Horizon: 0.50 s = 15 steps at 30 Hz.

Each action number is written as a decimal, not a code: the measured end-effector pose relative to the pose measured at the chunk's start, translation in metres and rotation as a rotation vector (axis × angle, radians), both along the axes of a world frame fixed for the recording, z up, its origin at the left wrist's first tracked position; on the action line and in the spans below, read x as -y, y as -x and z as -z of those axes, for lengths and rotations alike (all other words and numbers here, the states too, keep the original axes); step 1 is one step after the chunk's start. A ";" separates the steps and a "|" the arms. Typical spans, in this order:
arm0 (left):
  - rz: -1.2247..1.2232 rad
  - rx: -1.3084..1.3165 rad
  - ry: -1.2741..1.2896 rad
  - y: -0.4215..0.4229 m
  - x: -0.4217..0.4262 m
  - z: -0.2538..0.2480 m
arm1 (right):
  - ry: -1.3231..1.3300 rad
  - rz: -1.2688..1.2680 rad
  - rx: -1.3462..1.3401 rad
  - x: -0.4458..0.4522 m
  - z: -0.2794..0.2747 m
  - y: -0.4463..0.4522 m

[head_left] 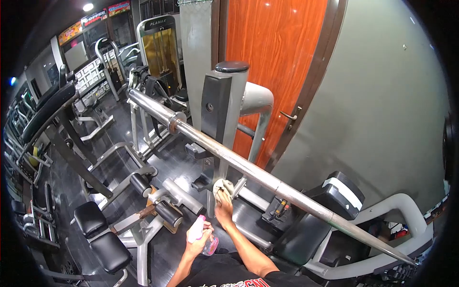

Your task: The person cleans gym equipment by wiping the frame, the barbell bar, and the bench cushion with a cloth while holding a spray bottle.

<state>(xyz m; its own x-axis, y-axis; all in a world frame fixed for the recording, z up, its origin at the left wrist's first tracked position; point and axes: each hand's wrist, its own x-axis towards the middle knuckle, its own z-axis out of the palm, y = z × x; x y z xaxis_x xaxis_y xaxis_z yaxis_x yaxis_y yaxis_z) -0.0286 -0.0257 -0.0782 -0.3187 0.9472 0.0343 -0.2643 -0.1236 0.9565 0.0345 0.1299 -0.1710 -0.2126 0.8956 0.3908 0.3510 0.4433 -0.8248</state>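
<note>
Holding cloth point(223, 186) at the post point(235, 100), one o'clock from the spray bottle point(195, 230). Right hand's point(223, 213) fingers closed on cloth; left hand's point(197, 246) gripping bottle. Advise: flat cloth, even pressure, knuckles clear of bar point(248, 167) at twelve.

Left hand point(198, 241): around a spray bottle point(210, 246) with a pink-and-white head, near the right hand.
Right hand point(223, 213): holding a pale cloth point(223, 186) against the lower part of the upright post point(231, 103).
Barbell point(239, 162): slanting across the front of the post, above the cloth, its far end at upper left.
Hooks point(197, 151): two, dark, one above the other at the post's left edge.
Door point(272, 52): orange wood, behind the post, lever handle point(289, 116) near its right edge.
</note>
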 end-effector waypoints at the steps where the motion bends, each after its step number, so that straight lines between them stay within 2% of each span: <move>1: 0.004 -0.002 -0.003 0.000 -0.001 0.000 | 0.089 -0.007 -0.002 0.002 0.007 -0.002; 2: 0.005 -0.002 0.000 -0.001 -0.002 0.000 | 0.092 -0.006 -0.002 0.002 0.003 -0.004; 4: -0.003 -0.011 -0.023 0.000 -0.003 0.000 | 0.367 0.036 -0.191 -0.003 -0.008 -0.008; 5: -0.005 -0.012 -0.025 0.001 -0.004 -0.001 | 0.504 0.009 -0.333 -0.013 0.012 -0.005; 6: -0.016 -0.024 -0.029 0.002 -0.002 -0.001 | 0.504 0.004 -0.331 -0.010 -0.016 -0.006; 8: -0.035 -0.034 -0.033 0.004 0.000 -0.003 | 0.317 0.052 -0.403 -0.007 -0.070 -0.008; 9: -0.047 -0.034 -0.030 0.006 0.002 -0.003 | 0.203 0.034 -0.411 -0.010 -0.070 -0.005; 10: -0.057 -0.033 -0.025 0.006 0.003 -0.003 | 0.205 0.029 -0.410 -0.011 -0.068 -0.001; 12: -0.073 -0.035 -0.017 0.007 0.006 -0.003 | -0.236 0.070 -0.199 -0.012 -0.073 0.009; 14: -0.089 -0.037 -0.009 0.007 0.009 -0.002 | -0.211 -0.089 -0.155 -0.011 -0.085 0.015; 15: -0.091 -0.036 -0.009 0.007 0.011 -0.001 | -0.212 -0.068 -0.159 -0.009 -0.079 0.018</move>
